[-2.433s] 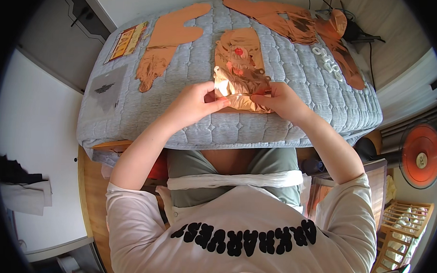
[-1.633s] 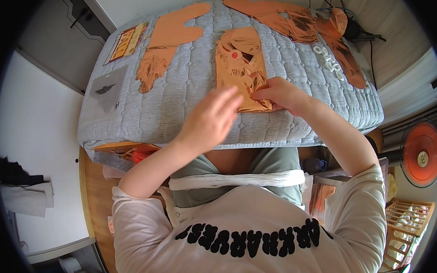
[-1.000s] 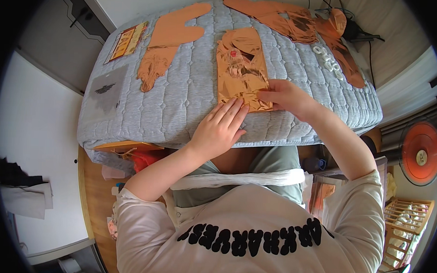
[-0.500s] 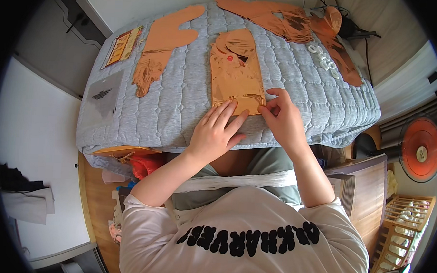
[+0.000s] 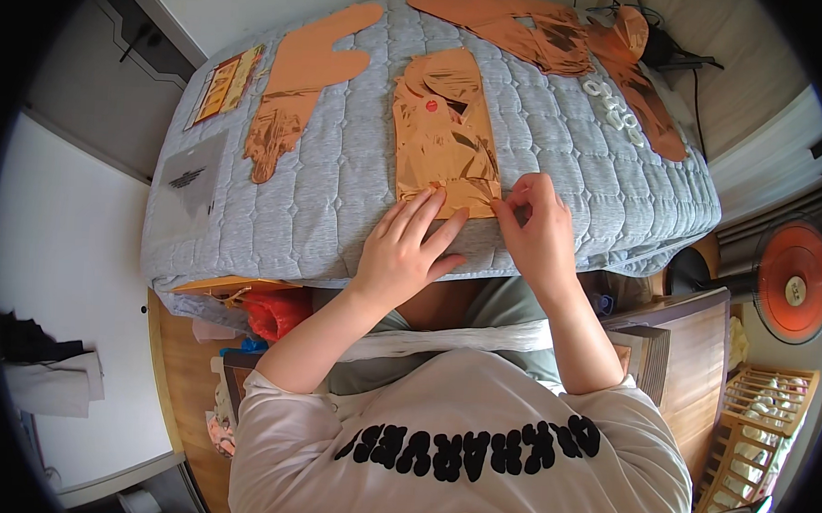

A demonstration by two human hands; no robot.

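Nearest, white shirt (image 5: 515,396) with black lettering across the chest; beyond it a bunched white band (image 5: 462,339) over grey-green trousers (image 5: 512,302). To the right at body level, wooden slatted rack (image 5: 761,432); past it, fan (image 5: 795,284) with an orange-red round face. To the left, red bag (image 5: 275,313) below the mattress edge, partly behind the left forearm.

Left hand (image 5: 398,258) palm down over the mattress's near side. Grip spread, fingers apart, their tips pressing the near edge of a flat copper foil piece (image 5: 445,157). Right hand (image 5: 542,239) at that foil's near right corner: thumb and forefinger curled into a loop, tips together, pinching the corner.

Foil piece lies lengthwise, roughly rectangular with a rounded far end, in the middle of the near part of the grey quilted mattress (image 5: 341,185). Surface creased and shiny; small red spot (image 5: 432,105) in its far half.

Farther left, translucent sheet (image 5: 186,187) with dark marks; beyond it a yellow-and-red printed packet (image 5: 226,83). Between packet and middle foil, a lobed copper foil piece (image 5: 295,68). Far right, cluster of white rings (image 5: 614,114) beside a long copper foil strip (image 5: 652,102). Along the far edge, a wide crumpled foil sheet (image 5: 503,29); at the far right corner, black object (image 5: 663,52) among cables.
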